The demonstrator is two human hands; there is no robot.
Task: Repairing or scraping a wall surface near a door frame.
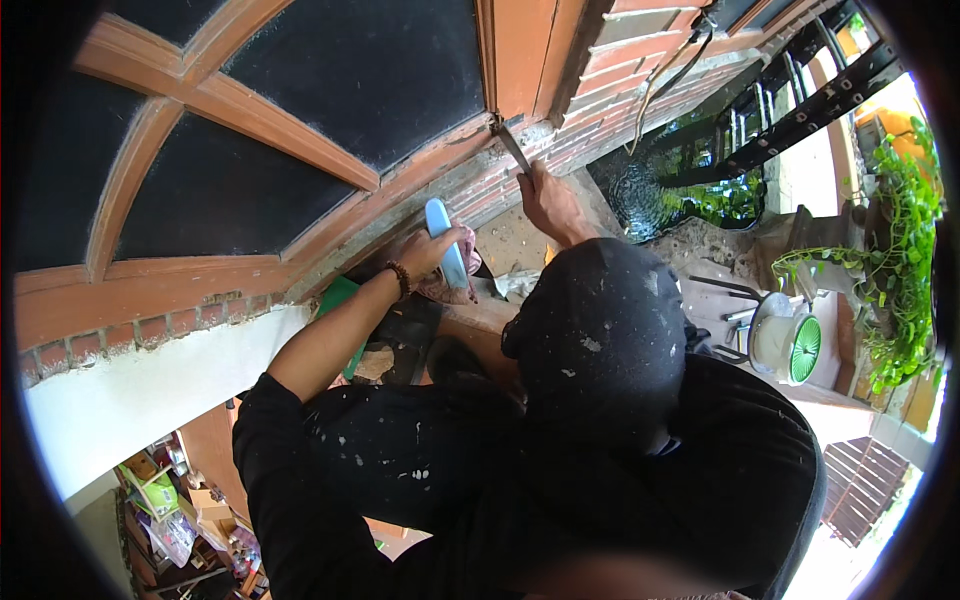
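Grey metal blade [515,148], gripped firmly in the right hand [555,206], slants to reach an orange-brown wooden frame [290,131]; below it, the left hand [424,252] clasps a pale-blue oblong block [437,217].

Tilted scraper [514,147], seemingly metal, blue oblong block [454,264]

Your right hand [553,205] grips a flat metal-bladed tool [515,147], an orange-brown wooden frame [430,163] at its tip. Your left hand [422,255] holds a light-blue oblong object [454,265], pinkish cloth [445,292] beside that grip.
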